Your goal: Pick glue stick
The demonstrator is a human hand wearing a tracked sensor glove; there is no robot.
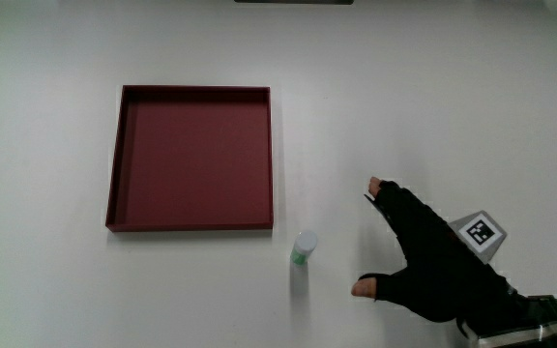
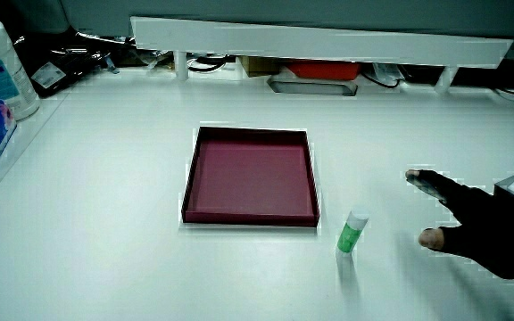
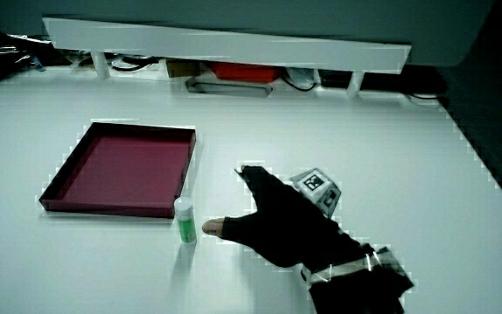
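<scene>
Main view: glue stick (image 1: pixel 304 248) upright on table, just off tray (image 1: pixel 192 159) corner at 5 o'clock. Hand (image 1: pixel 424 261) near it, fingers spread, holding nothing. Reach underway; grasp and lift remain.

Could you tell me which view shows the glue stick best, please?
A side view: the glue stick stands upright, green body and white cap clear, beside the tray, apart from the hand. The main view shows mostly its cap. Another side view shows it smaller.
</scene>
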